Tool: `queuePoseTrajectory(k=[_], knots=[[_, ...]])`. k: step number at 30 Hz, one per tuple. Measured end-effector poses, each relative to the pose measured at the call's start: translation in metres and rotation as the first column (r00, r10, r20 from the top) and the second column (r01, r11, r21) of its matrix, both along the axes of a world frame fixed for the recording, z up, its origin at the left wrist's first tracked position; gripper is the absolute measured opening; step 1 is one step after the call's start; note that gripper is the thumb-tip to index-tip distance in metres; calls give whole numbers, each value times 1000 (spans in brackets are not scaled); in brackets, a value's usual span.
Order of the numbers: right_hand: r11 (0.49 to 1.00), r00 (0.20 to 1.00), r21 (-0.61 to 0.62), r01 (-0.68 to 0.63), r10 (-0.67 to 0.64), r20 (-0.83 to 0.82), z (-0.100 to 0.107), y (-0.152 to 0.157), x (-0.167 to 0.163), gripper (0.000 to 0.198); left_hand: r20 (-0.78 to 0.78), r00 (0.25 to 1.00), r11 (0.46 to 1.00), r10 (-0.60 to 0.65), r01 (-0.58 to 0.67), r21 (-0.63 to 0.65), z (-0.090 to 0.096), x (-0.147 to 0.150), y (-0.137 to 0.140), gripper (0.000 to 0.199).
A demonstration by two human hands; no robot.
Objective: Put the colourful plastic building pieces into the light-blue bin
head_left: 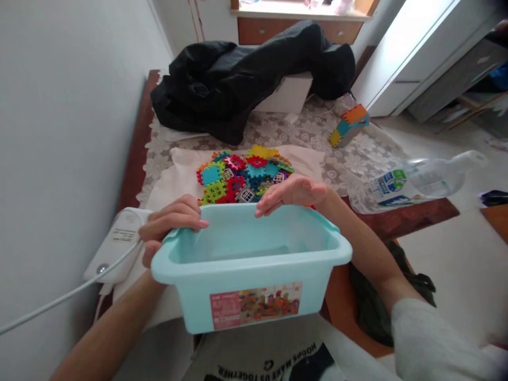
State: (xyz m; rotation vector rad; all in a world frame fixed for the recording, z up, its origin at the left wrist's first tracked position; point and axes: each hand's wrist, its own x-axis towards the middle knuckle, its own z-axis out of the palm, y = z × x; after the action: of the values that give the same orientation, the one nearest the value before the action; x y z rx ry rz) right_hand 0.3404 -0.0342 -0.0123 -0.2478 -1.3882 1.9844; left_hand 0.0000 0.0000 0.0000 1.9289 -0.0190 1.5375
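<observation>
A light turquoise plastic tub [257, 264] with a picture label [256, 307] on its near side is at the table's near edge, in front of my body. My left hand [174, 222] grips the tub's rim at the left corner. My right hand [293, 193] is over the far rim, its fingers stretched out together and nothing in them. Just beyond the tub lies a heap of colourful interlocking plastic pieces [246, 172], some with window shapes, spread on a white cloth [174, 169]. The tub's near wall hides part of its inside.
A large clear bottle [416, 180] lies at the table's right edge. Farther back stands a small block built of pieces [349, 125]. Black fabric [246, 79] covers a white box [288, 94]. At left are a white power device [117, 246] with a cable and the wall.
</observation>
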Motion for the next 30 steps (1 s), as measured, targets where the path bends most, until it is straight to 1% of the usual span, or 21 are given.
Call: queuePoseTrajectory(k=[2, 4, 6, 7, 9, 12, 16, 19, 21, 23, 25, 26, 27, 28, 29, 30], knots=[[993, 993, -26, 115, -115, 5, 4, -1, 5, 90, 45, 993, 994, 108, -107, -8, 3, 6, -7, 78], [966, 968, -51, 252, -252, 6, 10, -2, 8, 79, 60, 982, 984, 179, -178, -18, 4, 13, -10, 87], [937, 938, -58, 345, -346, -7, 14, -2, 11, 70, 74, 979, 981, 190, -192, 25, 2, 18, -8, 91], [929, 930, -56, 366, -367, -18, 15, -1, 11, 68, 61, 982, 982, 180, -183, 47, 0, 19, -7, 92], [928, 928, -47, 369, -371, -37, 15, 1, 12, 65, -15, 990, 988, 143, -142, 54, -5, 20, -3, 95], [951, 950, -29, 308, -309, -43, 11, 4, 15, 68, -152, 987, 997, 54, -60, -37, -10, 18, -1, 106], [973, 972, -31, 228, -230, -52, 5, 9, 25, 72, -171, 985, 985, -36, 6, -172, -14, 19, -1, 125], [970, 961, -9, 244, -243, -131, 2, 12, 33, 67, -224, 969, 976, -107, 59, -210, -15, 22, 1, 133], [963, 950, 12, 271, -265, -167, 1, 13, 37, 68, -280, 949, 955, -147, 63, -289, -15, 22, 1, 131], [955, 945, 19, 295, -288, -153, 1, 12, 37, 71, -297, 939, 920, -170, 44, -389, -16, 22, 1, 120], [946, 941, 25, 325, -320, -113, 4, 8, 34, 73, -273, 945, 893, -182, 42, -449, -16, 21, 2, 106], [935, 932, 33, 353, -348, -99, 6, 6, 33, 72, -265, 945, 889, -191, 52, -455, -15, 21, 2, 101], [914, 913, 46, 403, -397, -94, 9, 4, 32, 68, -260, 946, 890, -196, 60, -451, -14, 20, 3, 98], [877, 878, 61, 476, -471, -86, 12, 2, 31, 64, -259, 946, 895, -196, 65, -440, -12, 20, 4, 97], [820, 824, 80, 567, -564, -62, 15, 0, 31, 59, -260, 946, 904, -195, 71, -421, -11, 19, 5, 96], [740, 746, 107, 664, -666, -18, 17, 0, 31, 57, -257, 948, 915, -188, 74, -397, -9, 18, 6, 96]])
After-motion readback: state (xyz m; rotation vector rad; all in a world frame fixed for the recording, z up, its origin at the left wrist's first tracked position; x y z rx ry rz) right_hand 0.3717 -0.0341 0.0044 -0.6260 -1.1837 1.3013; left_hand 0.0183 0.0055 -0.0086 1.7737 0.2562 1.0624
